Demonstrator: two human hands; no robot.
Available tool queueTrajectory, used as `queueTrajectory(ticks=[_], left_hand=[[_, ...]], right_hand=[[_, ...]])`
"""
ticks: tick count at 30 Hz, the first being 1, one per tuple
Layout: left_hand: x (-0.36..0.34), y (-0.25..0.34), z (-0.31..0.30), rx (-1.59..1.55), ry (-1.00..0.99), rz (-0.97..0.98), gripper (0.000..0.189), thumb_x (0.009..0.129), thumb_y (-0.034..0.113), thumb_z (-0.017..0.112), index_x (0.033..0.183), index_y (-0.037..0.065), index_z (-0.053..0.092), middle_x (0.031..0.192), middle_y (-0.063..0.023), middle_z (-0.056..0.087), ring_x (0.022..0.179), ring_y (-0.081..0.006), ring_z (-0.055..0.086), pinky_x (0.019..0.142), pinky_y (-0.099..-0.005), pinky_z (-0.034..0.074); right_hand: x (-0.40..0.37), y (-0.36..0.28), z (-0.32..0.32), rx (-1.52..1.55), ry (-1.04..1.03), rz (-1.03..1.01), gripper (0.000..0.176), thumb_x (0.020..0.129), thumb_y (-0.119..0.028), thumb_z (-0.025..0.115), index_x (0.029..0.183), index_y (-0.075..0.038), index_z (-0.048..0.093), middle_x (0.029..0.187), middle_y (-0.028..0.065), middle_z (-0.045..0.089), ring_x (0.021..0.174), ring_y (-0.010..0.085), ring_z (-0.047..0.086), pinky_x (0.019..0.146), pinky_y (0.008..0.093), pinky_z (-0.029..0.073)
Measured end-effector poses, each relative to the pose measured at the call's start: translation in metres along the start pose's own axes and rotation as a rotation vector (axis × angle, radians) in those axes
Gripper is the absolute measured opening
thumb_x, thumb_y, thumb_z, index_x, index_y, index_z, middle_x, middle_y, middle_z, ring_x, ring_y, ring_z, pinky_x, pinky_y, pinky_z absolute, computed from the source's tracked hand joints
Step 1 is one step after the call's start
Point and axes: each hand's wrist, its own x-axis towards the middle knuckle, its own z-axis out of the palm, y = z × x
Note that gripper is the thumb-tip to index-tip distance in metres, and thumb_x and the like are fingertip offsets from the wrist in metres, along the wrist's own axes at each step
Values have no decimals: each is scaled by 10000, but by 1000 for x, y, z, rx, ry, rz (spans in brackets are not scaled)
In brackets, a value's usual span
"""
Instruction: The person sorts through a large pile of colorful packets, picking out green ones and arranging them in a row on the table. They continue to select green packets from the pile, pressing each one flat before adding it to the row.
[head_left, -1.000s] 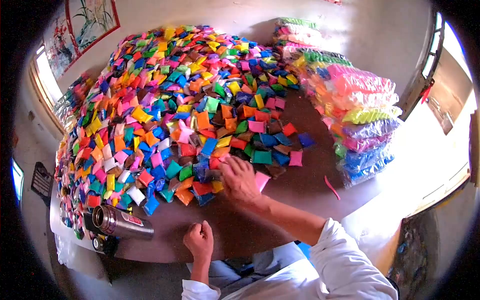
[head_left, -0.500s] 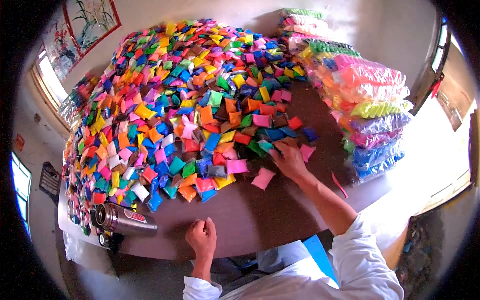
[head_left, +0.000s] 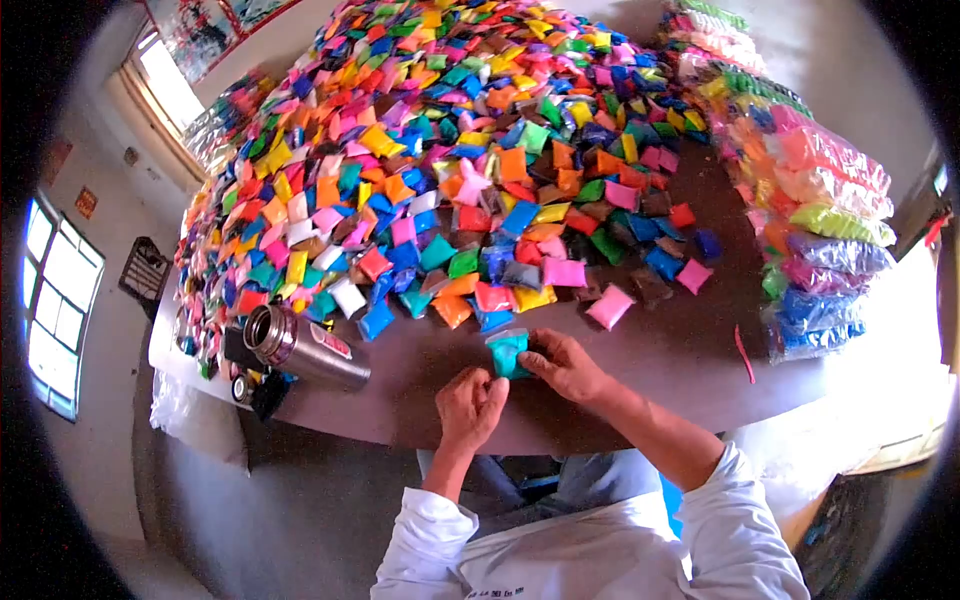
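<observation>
A small teal packet (head_left: 508,353) with a clear wrapper is held just above the near part of the table. My right hand (head_left: 568,368) pinches its right side between thumb and fingers. Close by on the left, my left hand (head_left: 468,408) is closed, its thumb at the packet's lower left edge. Whether anything lies inside those curled fingers is hidden. Beyond the hands, a large heap of colourful packets (head_left: 440,200) covers much of the dark table (head_left: 420,365). A pink packet (head_left: 610,307) lies apart at its near edge.
On the left, a steel flask (head_left: 310,350) lies on its side, mouth open, with a black cap (head_left: 243,388) beside it. Stacked bags of packets (head_left: 830,240) stand along the right. A thin red strip (head_left: 744,354) lies on the table before them.
My right hand has come back from the heap's right edge toward me with the teal packet. My left hand has risen to meet it. The view has shifted.
</observation>
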Motion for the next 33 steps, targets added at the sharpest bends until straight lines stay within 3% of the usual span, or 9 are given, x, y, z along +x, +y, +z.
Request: queueTrajectory(ticks=[3,7,9,11,13,16,22,25,33], left_hand=[[2,6,1,3,79,102,316,897,324,582,734,55,560,630,-81,517,536,-243,525,513,-356,413],[0,0,0,-10,16,100,336,924,334,548,791,27,576,684,-115,559,587,-286,576,539,-388,438],[-1,-2,0,-6,0,95,342,926,337,548,789,24,576,690,-119,564,593,-293,580,541,-390,440],[0,0,0,0,-17,96,348,927,340,548,787,22,576,697,-123,570,600,-300,584,542,-391,441],[0,4,-1,-39,-63,24,391,911,389,548,771,24,566,687,-175,563,660,-388,569,594,-462,411],[-1,-2,1,10,-23,134,362,929,352,546,771,27,571,687,-121,561,596,-304,576,540,-393,438],[-1,-4,1,-29,-45,130,374,930,366,539,781,25,578,695,-132,571,608,-313,584,544,-394,442],[-1,-5,3,-75,-46,118,381,932,371,530,789,21,583,707,-140,580,620,-316,592,550,-393,449],[0,2,-3,-15,-100,128,382,930,378,521,807,22,586,716,-150,579,629,-321,592,565,-400,456]], right_hand=[[-1,-15,11,7,-58,134,249,959,-197,582,1151,-40,559,1002,-3,596,874,81,539,711,258,473],[1,-37,13,101,-82,212,266,951,-200,597,1158,-37,566,1010,4,601,877,78,541,705,260,475],[2,-44,15,93,-62,156,285,920,-263,648,1074,-23,639,860,-7,606,729,74,510,622,253,442],[2,-41,14,111,-71,147,260,917,-260,654,1039,-30,658,837,-22,606,718,67,508,621,247,438],[3,-35,13,131,-83,139,238,913,-257,659,1004,-37,677,814,-37,606,706,60,506,620,241,435],[2,-25,12,163,-66,119,171,904,-193,665,967,-34,678,813,-40,628,711,50,530,647,221,451],[-1,-32,12,274,-81,61,161,891,-164,678,974,-26,676,832,-27,646,734,44,550,648,217,459],[0,-41,13,281,-94,174,177,893,-198,682,992,-51,682,856,-44,646,749,42,544,675,231,464],[-2,-28,18,217,-78,32,211,888,-227,689,973,-34,680,831,-34,650,733,49,551,644,238,469]])
